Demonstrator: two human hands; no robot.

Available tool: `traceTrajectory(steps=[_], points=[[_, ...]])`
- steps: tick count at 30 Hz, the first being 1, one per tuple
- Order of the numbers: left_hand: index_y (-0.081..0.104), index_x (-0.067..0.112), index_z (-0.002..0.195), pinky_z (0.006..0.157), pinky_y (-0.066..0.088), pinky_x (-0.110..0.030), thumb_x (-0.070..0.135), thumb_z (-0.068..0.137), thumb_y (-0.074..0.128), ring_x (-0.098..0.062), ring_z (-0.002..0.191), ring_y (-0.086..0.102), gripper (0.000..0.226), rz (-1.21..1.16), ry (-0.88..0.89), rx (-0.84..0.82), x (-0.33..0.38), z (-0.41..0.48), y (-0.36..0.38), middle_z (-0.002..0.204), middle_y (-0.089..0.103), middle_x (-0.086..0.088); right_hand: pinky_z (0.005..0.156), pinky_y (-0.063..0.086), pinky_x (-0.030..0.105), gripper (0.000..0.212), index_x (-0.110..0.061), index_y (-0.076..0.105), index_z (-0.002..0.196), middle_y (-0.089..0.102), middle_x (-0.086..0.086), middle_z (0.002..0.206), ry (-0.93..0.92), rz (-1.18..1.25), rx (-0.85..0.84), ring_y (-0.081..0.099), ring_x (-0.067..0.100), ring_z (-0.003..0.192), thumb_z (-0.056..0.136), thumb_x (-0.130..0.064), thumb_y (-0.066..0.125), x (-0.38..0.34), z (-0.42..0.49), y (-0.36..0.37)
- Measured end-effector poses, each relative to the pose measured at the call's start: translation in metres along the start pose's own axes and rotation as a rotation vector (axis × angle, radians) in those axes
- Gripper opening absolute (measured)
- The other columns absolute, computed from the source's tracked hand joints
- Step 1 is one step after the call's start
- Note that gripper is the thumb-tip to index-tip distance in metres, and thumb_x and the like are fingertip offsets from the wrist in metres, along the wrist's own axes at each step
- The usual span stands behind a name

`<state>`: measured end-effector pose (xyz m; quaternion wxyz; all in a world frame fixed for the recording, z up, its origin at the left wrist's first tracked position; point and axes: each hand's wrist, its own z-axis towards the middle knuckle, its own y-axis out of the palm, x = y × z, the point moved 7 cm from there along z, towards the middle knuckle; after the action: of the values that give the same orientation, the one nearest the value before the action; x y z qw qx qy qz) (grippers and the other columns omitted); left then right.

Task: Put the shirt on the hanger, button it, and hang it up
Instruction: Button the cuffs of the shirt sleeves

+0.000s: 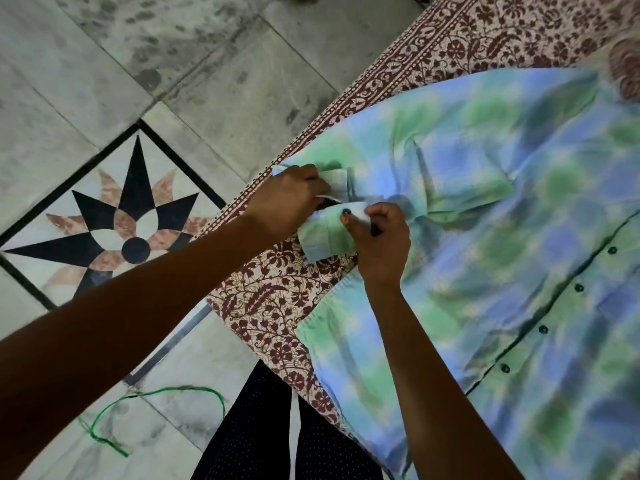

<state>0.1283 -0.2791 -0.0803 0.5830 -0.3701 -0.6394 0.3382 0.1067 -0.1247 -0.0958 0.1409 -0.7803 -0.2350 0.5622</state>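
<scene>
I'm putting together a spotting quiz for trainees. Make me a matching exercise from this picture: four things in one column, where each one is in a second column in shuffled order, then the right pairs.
Things
1. shirt
2. sleeve cuff
3. green cord
4. star inlay

Places
A. set into the tiled floor, at the left
B. spread out on the printed bedcover
C. lying loose on the floor, bottom left
D. held between the left hand and the right hand

Pairs: 1-B, 2-D, 3-C, 4-A
</scene>
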Motion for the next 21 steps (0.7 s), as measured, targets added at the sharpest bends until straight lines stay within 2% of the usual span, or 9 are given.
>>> traceTrajectory(steps=[2, 4, 7, 11, 15, 18, 21], points=[[0.070, 0.012, 0.101, 0.071, 0.050, -0.040, 0.021, 0.089, 0.053, -0.032, 0.086, 0.061, 0.023, -0.126, -0.092, 0.034, -0.005, 0.000, -0.001, 0.097, 0.063, -0.013, 0.057, 0.038, 0.009, 0.022, -0.022, 0.056, 0.076, 0.058, -0.010, 0.069, -0.059, 0.040, -0.037, 0.052, -0.002, 0.062, 0.074, -0.015, 0.076, -0.007, 0.004, 0.004], [0.070, 0.008, 0.096, 0.068, 0.042, -0.031, 0.020, 0.089, 0.056, -0.027, 0.078, 0.057, 0.020, -0.289, -0.241, 0.073, -0.016, 0.001, 0.001, 0.086, 0.060, -0.010, 0.071, 0.046, 0.013, 0.014, -0.016, 0.067, 0.086, 0.067, -0.004, 0.085, -0.103, 0.045, -0.182, 0.061, 0.006, 0.081, 0.078, -0.006, 0.071, -0.012, 0.008, 0.015], [0.065, 0.007, 0.086, 0.067, 0.035, -0.030, 0.023, 0.090, 0.054, -0.019, 0.072, 0.049, 0.020, -0.521, -0.370, -0.004, -0.025, -0.001, 0.010, 0.077, 0.055, -0.008, 0.086, 0.050, 0.020, 0.027, -0.009, 0.071, 0.101, 0.069, 0.001, 0.103, -0.120, -0.012, -0.355, 0.063, 0.011, 0.099, 0.078, 0.003, 0.065, -0.016, 0.011, 0.029], [0.066, 0.004, 0.089, 0.069, 0.039, -0.029, 0.015, 0.091, 0.055, -0.014, 0.077, 0.051, 0.016, -0.768, -0.421, -0.026, -0.029, -0.002, 0.007, 0.082, 0.061, -0.008, 0.087, 0.050, 0.027, 0.018, -0.005, 0.070, 0.098, 0.067, 0.011, 0.103, -0.179, -0.061, -0.266, 0.062, 0.018, 0.096, 0.081, -0.003, 0.066, -0.020, 0.018, 0.026], [0.068, 0.002, 0.086, 0.057, 0.034, -0.027, 0.023, 0.090, 0.057, -0.017, 0.067, 0.044, 0.024, -0.782, -0.470, -0.039, -0.031, -0.001, 0.006, 0.071, 0.052, -0.010, 0.086, 0.045, 0.019, 0.013, -0.005, 0.070, 0.092, 0.057, 0.010, 0.103, -0.301, -0.100, -0.203, 0.057, 0.014, 0.095, 0.080, -0.010, 0.066, -0.028, 0.021, 0.022], [0.068, 0.001, 0.086, 0.058, 0.034, -0.027, 0.024, 0.090, 0.057, -0.016, 0.063, 0.044, 0.025, -0.789, -0.493, -0.016, -0.031, -0.001, 0.005, 0.066, 0.052, -0.008, 0.081, 0.048, 0.017, 0.009, -0.005, 0.070, 0.088, 0.063, 0.003, 0.097, -0.379, -0.005, -0.186, 0.060, 0.010, 0.091, 0.080, -0.009, 0.067, -0.038, 0.015, 0.017], [0.067, 0.006, 0.082, 0.057, 0.036, -0.025, 0.022, 0.092, 0.055, -0.011, 0.062, 0.046, 0.022, -0.811, -0.497, -0.008, -0.028, -0.003, 0.005, 0.064, 0.053, -0.004, 0.082, 0.046, 0.017, 0.005, -0.002, 0.069, 0.080, 0.062, 0.004, 0.097, -0.596, -0.093, -0.063, 0.058, 0.016, 0.095, 0.079, -0.007, 0.070, -0.055, 0.006, 0.011]])
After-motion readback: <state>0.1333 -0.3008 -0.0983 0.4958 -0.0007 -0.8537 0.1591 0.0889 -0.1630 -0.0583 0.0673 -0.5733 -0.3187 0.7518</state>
